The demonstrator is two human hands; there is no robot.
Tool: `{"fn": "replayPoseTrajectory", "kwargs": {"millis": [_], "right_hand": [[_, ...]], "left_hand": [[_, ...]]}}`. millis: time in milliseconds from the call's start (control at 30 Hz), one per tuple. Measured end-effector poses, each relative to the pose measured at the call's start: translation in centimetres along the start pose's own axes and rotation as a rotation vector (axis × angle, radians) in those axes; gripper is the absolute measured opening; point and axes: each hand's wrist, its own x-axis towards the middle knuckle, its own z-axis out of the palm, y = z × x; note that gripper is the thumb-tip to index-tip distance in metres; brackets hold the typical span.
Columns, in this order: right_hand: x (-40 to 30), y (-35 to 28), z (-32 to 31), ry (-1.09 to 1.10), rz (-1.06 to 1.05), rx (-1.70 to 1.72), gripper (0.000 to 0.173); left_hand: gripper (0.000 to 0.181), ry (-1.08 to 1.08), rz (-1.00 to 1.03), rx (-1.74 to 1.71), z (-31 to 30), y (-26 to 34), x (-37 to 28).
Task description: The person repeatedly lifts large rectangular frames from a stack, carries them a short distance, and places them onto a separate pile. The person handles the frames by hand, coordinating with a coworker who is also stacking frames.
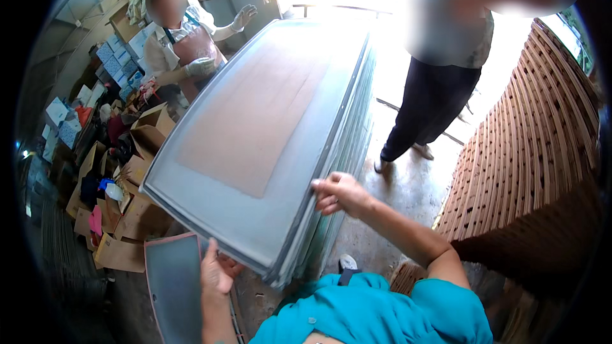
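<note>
A tall stack of large framed rectangular panels [239, 215] stands before me, its top one pale grey with a thin brown sheet [248, 143] lying on it. At the near short edge is my left hand [220, 270], palm up, its thumb by the rim and its fingers partly beneath the edge; whether it grips the panel cannot be told. My right hand [338, 194] is at the right long edge, fingers bent and fingertips at the rim; a firm hold does not show. Beneath the top panel, the edges of several more greenish panels show along the right side.
A co-worker in an apron and gloves [196, 50] stands at the far left of the stack. Another person [430, 100] stands on the right. Stacked brown slatted sheets [521, 153] rise at the right. Cardboard boxes [138, 220] and a red-edged panel [174, 282] are at the left.
</note>
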Motion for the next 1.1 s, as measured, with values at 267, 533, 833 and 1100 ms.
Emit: {"fn": "replayPoseTrajectory", "kwargs": {"millis": [267,533,833,1100], "right_hand": [[9.0,-7.2,-9.0,-0.187,-0.042,0.045,0.048],[13.4,-10.2,-9.4,-0.112,-0.287,0.242,0.018],[1.1,0.9,-2.8,-0.234,-0.383,0.593,0.028],[-7.0,11.3,14.6,-0.734,-0.279,0.31,0.038]], "left_hand": [[0.021,0.39,0.33,0.037,3.3,1.4,1.5],[0.013,0.363,0.591,0.133,5.9,4.2,-2.8],[0.032,0.204,0.91,0.124,-3.2,5.7,-16.0],[0.048,0.546,1.133,0.114,-26.1,0.2,-29.1]]}}
